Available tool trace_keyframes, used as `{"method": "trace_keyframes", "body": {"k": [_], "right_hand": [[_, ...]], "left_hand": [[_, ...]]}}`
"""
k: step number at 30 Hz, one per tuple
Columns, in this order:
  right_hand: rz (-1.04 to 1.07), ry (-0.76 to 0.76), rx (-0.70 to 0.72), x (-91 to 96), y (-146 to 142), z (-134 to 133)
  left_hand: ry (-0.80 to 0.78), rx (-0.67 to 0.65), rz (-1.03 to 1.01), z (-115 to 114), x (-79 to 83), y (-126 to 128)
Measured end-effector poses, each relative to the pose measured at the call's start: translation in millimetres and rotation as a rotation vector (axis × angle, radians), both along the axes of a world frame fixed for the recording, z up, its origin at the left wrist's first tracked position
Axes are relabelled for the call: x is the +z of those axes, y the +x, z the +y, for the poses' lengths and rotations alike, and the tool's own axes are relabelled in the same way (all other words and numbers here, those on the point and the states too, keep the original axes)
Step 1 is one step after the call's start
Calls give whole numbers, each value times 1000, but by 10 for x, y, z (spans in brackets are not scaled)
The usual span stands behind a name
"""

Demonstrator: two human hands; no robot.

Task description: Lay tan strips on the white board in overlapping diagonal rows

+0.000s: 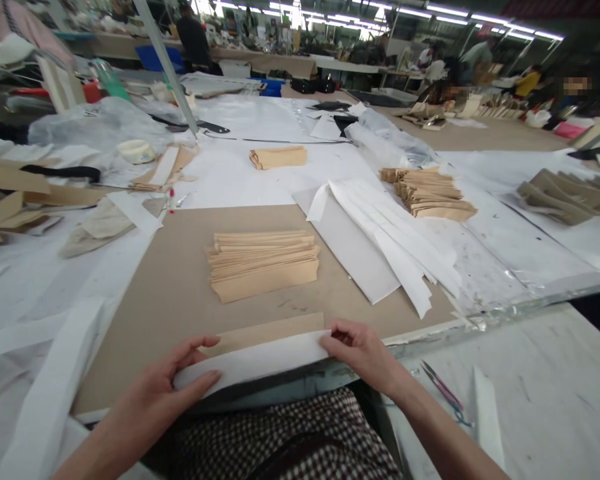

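Observation:
A long white strip point(265, 360) is stretched between my two hands at the near edge of the brown board. My left hand point(180, 377) grips its left end, with the thumb on the near side and the fingers behind. The right end is pinched between thumb and fingers of my right hand point(353, 347). Just behind the white strip, partly covered by it, lies a flat tan strip point(275, 332) on the board. Farther back on the board is a stack of folded tan strips point(265, 263).
Several loose white strips point(380, 233) lie on a grey sheet to the right. More tan stacks point(430, 193) and a small tan bundle point(280, 157) sit beyond. Pink-handled scissors point(445, 390) rest on the lower right surface. A metal pole point(167, 67) rises at the back left.

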State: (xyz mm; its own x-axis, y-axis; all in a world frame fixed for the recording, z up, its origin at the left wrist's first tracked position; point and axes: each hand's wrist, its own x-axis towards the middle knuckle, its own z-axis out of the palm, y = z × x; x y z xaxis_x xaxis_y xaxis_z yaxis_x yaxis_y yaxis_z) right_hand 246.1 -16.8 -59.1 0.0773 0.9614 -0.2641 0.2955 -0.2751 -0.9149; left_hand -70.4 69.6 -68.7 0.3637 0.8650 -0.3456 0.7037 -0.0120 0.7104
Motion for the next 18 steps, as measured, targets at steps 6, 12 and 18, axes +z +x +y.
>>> {"method": "trace_keyframes", "body": {"k": [6,12,18], "right_hand": [[-337,80,14,-85,-26,176],[-466,65,20,-152,-45,236],[-521,77,18,-203,-38,250]], "left_hand": [[87,-19,139,170,-25,35],[87,-69,170,238,-85,7],[63,-97,185,259,-104,31]]}}
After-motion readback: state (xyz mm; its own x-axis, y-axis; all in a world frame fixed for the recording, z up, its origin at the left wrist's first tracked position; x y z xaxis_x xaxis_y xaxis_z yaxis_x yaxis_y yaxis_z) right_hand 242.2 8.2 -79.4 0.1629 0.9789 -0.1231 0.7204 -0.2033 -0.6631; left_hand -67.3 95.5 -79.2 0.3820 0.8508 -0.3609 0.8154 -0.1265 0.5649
